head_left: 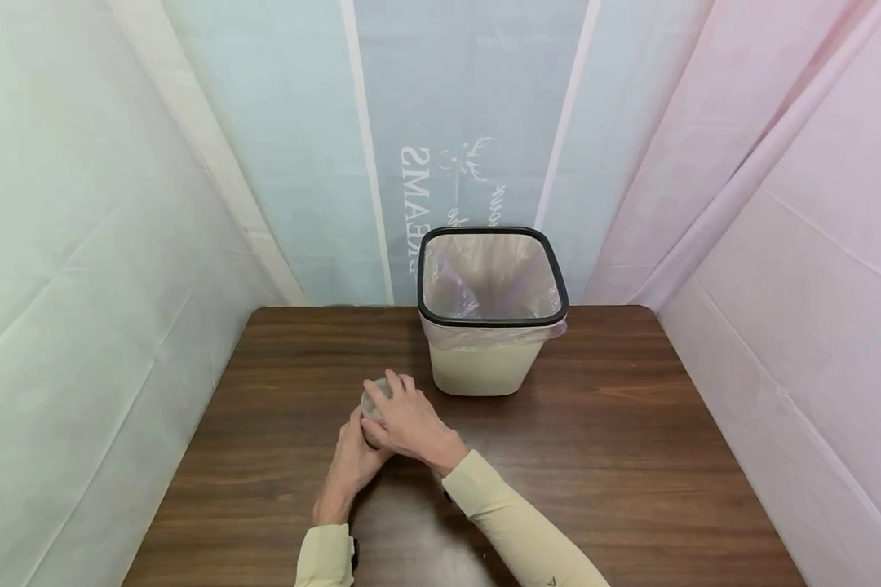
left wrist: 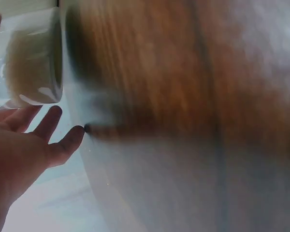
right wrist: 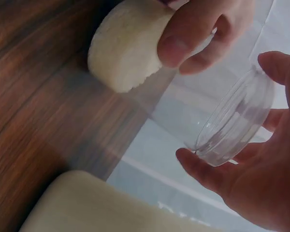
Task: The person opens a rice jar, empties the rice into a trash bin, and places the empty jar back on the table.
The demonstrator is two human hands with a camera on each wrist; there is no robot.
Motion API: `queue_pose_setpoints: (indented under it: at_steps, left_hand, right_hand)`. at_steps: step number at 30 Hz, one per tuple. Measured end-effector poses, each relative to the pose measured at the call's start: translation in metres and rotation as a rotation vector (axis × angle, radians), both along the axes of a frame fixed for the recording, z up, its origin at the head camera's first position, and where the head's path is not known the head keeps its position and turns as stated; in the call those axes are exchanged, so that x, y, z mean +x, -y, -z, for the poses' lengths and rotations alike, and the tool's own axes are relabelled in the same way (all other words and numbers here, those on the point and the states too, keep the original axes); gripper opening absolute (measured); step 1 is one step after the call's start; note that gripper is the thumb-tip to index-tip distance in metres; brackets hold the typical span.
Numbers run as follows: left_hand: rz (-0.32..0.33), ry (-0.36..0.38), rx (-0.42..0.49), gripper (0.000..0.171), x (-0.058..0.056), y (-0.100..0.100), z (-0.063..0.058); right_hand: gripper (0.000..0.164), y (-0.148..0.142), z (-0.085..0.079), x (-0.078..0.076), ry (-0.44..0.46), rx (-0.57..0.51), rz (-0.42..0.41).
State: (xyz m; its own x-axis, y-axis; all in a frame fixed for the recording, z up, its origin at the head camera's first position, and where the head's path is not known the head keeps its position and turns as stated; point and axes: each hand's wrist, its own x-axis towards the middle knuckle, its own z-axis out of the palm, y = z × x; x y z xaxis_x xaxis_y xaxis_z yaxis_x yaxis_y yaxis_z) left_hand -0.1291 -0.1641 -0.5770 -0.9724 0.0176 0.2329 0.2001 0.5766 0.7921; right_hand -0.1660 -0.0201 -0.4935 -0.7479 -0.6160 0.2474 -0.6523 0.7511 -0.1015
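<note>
In the head view, the left forearm rose from the bottom edge, tilted slightly right, its pale sleeve ending short of the bare left wrist. The right forearm, in a matching sleeve, slanted up and left from the lower right to the bare right wrist. The left hand was curved in a grip, and the right hand reached across above it, partly covering it, fingers spread. The right wrist view showed the right hand's digits parted in a wide hold and the left thumb pressing. In the left wrist view, the left fingers were slightly bent, with gaps between them.
</note>
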Motion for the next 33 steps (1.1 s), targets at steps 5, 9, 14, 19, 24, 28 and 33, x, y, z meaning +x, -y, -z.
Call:
queue_pose_setpoints:
  at_steps: [5,9,14,19,24,28,33]
  left_hand:
    - [0.007,0.031,0.074,0.087,0.004,-0.005,-0.001]
    - [-0.027,0.09,0.107,0.089,0.008,-0.006,-0.008]
    - [-0.023,0.093,0.195,0.085,0.012,-0.004,-0.018]
    - [-0.012,0.047,0.264,0.083,0.014,-0.002,-0.024]
    - [0.009,-0.064,0.399,0.08,0.017,-0.007,-0.034]
    - [0.012,-0.206,0.557,0.08,0.017,-0.012,-0.033]
    - [0.084,-0.266,0.849,0.072,0.015,-0.027,-0.027]
  right_hand:
    - [0.054,-0.01,-0.004,-0.004,-0.006,-0.074,-0.036]
    - [0.056,-0.017,-0.014,-0.006,-0.028,-0.118,-0.039]
    - [0.058,-0.021,-0.026,-0.006,-0.049,-0.181,-0.024]
    - [0.061,-0.024,-0.036,-0.004,0.009,-0.281,0.019]
    - [0.064,-0.027,-0.045,0.0,0.074,-0.378,0.074]
    - [0.062,-0.029,-0.053,0.003,0.083,-0.431,0.089]
    - [0.055,-0.031,-0.062,0.006,0.065,-0.469,0.081]
